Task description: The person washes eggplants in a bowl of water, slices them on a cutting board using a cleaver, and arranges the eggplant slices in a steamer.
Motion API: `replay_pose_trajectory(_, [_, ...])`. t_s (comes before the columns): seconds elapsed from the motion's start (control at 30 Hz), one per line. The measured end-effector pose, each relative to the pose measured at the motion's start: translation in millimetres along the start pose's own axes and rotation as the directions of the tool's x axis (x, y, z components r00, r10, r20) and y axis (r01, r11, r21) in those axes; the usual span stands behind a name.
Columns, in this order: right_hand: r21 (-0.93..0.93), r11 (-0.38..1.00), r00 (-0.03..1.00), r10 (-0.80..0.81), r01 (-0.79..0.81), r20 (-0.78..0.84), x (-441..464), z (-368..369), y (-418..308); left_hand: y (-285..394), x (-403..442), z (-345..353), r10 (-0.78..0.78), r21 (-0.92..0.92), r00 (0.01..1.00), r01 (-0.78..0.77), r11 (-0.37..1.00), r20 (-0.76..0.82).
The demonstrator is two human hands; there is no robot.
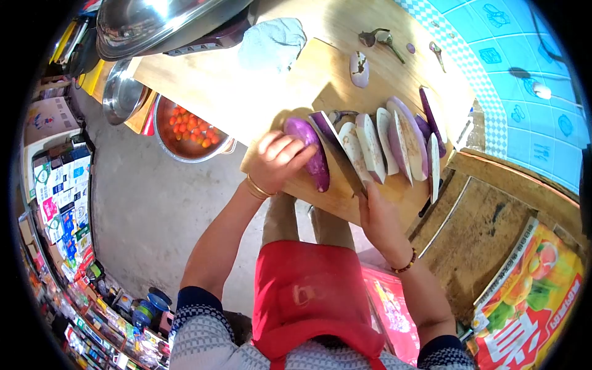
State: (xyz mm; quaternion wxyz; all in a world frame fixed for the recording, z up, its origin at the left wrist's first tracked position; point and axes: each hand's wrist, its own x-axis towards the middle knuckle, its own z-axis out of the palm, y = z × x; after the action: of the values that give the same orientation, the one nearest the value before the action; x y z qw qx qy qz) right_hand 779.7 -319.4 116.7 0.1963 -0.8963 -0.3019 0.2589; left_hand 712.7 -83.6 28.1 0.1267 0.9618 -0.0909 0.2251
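Note:
My left hand [280,159] has its fingers curled over a whole purple eggplant [319,168], which lies near the front edge of the wooden cutting board [388,206]. In my right hand [381,225] is a knife [351,176], its handle mostly hidden by my fingers. The blade points away from me, between the whole eggplant and several long cut eggplant pieces [370,148]. Those pieces show pale flesh and purple skin, and spread across the board's right side. Behind them sits a short eggplant piece [359,69] with a brown spot.
Cut stems [382,39] lie toward the back of the table. A grey-blue cloth [271,44] and a large metal pan [160,28] occupy the back left. Below, a metal pot [169,150] holds small red tomatoes [191,128]. Blue patterned sheeting [518,105] borders the right side.

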Motion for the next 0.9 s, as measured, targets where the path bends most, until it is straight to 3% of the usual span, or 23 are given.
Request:
replay_pose_trajectory(0.07, [0.013, 1.0, 1.0, 0.014, -0.014, -0.026, 0, -1, 0, 6, -8, 7, 0.015, -0.171, 0.992, 0.007, 0.985, 0.126])
replay_pose_trajectory(0.1, [0.017, 1.0, 1.0, 0.009, -0.009, -0.018, 0, -3, -2, 10, -9, 1, 0.001, -0.183, 0.999, -0.008, 0.983, -0.036])
replay_pose_trajectory(0.2, [-0.008, 1.0, 0.999, 0.022, -0.022, 0.029, -2, -10, -16, 5, -21, 2, -0.024, -0.264, 1.0, 0.022, 0.964, -0.004])
replay_pose_trajectory(0.27, [-0.045, 0.998, 0.996, 0.041, -0.038, 0.073, -8, -6, -24, 2, -23, 6, 0.001, -0.27, 1.0, -0.002, 0.963, -0.003])
replay_pose_trajectory(0.33, [0.032, 0.995, 0.993, -0.095, 0.097, -0.066, -12, 6, -28, -4, -19, 9, 0.036, -0.273, 0.999, -0.037, 0.961, -0.01])
replay_pose_trajectory(0.47, [0.028, 0.998, 0.995, 0.051, -0.054, 0.091, -14, -5, -41, -2, -13, 7, 0.03, -0.27, 0.998, -0.046, 0.962, -0.062])
replay_pose_trajectory(0.63, [-0.07, 0.995, 0.986, 0.079, -0.069, 0.149, -16, -16, -47, -5, -11, 10, -0.005, -0.319, 0.998, -0.017, 0.948, -0.069])
replay_pose_trajectory(0.73, [-0.13, 0.988, 0.976, 0.108, -0.085, 0.186, -11, -20, -54, -8, -15, 17, 0.02, -0.365, 1.0, -0.022, 0.931, -0.01])
replay_pose_trajectory(0.9, [-0.118, 0.988, 0.973, 0.12, -0.098, 0.196, 10, -7, -56, -6, -13, 12, 0.074, -0.289, 0.994, -0.049, 0.956, 0.079])
